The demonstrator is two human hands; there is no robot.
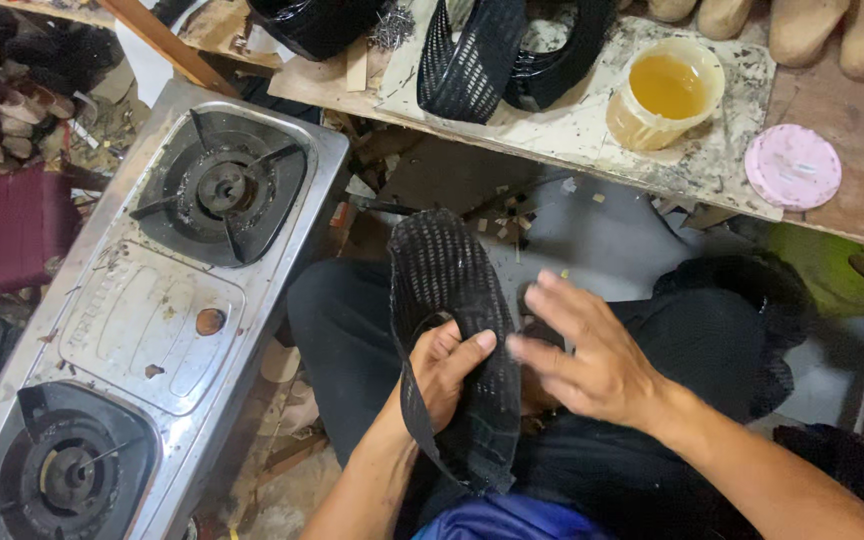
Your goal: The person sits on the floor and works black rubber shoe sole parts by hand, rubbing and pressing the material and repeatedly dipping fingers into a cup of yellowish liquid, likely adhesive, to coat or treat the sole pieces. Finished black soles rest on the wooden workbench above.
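My left hand [444, 374] grips a black mesh shoe upper [447, 290] over my lap, thumb across its lower part and fingers inside its opening. The upper stands roughly upright, its rounded end pointing away from me. My right hand [592, 352] hovers just right of it, fingers spread and slightly blurred, touching or nearly touching the mesh edge. Both forearms enter from the bottom of the head view. Under them are my dark trousers [342, 330].
A steel two-burner gas stove [142, 310] lies at left. On a glue-stained board [592, 130] ahead sit more black mesh uppers [467, 60], a tub of yellow glue [664, 92] and a pink round lid [793, 166]. Tan shoe lasts [832, 30] line the top right.
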